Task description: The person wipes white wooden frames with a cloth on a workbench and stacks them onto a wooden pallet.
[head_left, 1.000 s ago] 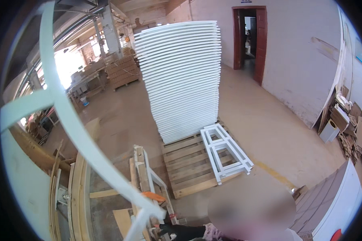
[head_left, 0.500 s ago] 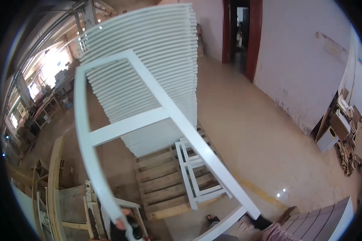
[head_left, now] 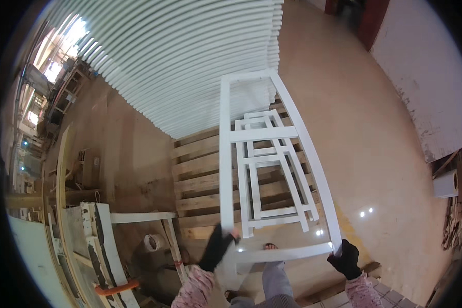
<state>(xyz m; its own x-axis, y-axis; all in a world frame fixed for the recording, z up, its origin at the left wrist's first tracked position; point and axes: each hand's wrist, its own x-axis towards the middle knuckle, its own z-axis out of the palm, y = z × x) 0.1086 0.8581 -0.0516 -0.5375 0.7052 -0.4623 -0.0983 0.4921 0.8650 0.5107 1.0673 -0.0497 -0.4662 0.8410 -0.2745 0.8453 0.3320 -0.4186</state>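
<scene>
- Brown workshop floor [head_left: 344, 128] spreads out ahead of me, with a pale wall [head_left: 421, 77] on the right and a wooden pallet [head_left: 197, 232] in the middle.
- Over the near side of that pallet, in the wearer's view, is the white frame [head_left: 264, 134], its narrow end pointing away; whether that end touches anything I can't tell.
- Gloved in black, the left hand [head_left: 218, 250] has its fingers closed round the near part of the left rail, slightly blurred.
- At the near right corner, the right hand [head_left: 345, 260] grips the other rail, fingers wrapped about it.
- For a good hold, I'd keep both hands level and the wrists firm, since the long far end will probably want to dip or twist.
- I'd also watch that far end against the tall white stack [head_left: 179, 61]; a knock could mark the finish. Feet are best kept clear of the pallet's near edge.
- Counting up: one frame in the hands, with two long rails and three crossbars; two lying frames [head_left: 280, 223], overlapping and slightly offset on the pallet; one pallet; one stack, its layers too many for me to count.
- Off to the left: one worn stand [head_left: 103, 226], one orange piece [head_left: 117, 288] on it, and one pale bucket [head_left: 153, 242].
</scene>
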